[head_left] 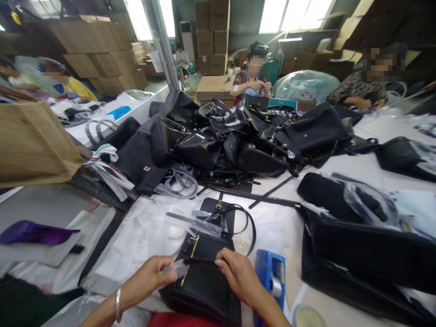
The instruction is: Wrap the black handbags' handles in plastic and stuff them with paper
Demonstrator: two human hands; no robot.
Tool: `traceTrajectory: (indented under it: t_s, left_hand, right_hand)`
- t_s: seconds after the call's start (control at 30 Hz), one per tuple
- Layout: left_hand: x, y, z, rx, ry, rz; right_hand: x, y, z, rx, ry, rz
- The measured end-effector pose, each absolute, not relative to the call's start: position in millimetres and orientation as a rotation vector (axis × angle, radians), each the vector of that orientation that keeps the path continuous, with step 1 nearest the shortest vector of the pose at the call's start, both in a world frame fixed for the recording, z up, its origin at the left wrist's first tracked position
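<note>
A black leather handbag [204, 281] with a gold zip lies on the white table right in front of me, its strap looping away behind it. My left hand [150, 277] pinches a strip of clear plastic wrap at the end of a black strap [199, 262] that lies across the bag. My right hand [238, 274] is closed on the other end of that strap, fingers curled over it.
A blue tape dispenser [270, 277] stands just right of my right hand. A big pile of black handbags [238, 141] fills the middle of the table; more black bags [368, 254] lie at the right. A woven tan bag [34, 141] sits left. Other people work across the table.
</note>
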State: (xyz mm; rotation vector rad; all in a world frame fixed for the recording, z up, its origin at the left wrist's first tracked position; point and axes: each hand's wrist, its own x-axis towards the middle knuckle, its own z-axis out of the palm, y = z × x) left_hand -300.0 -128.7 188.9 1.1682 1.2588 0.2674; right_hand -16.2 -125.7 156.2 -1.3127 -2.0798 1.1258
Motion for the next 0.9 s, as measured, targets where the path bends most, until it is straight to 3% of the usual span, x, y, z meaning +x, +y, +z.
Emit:
traceTrajectory:
  t_s: [0.9]
  left_hand:
    - [-296.5,-126.2,189.7,1.23,1.295,0.248]
  right_hand:
    - [-18.4,-128.8,163.3,-1.278,-2.306,0.981]
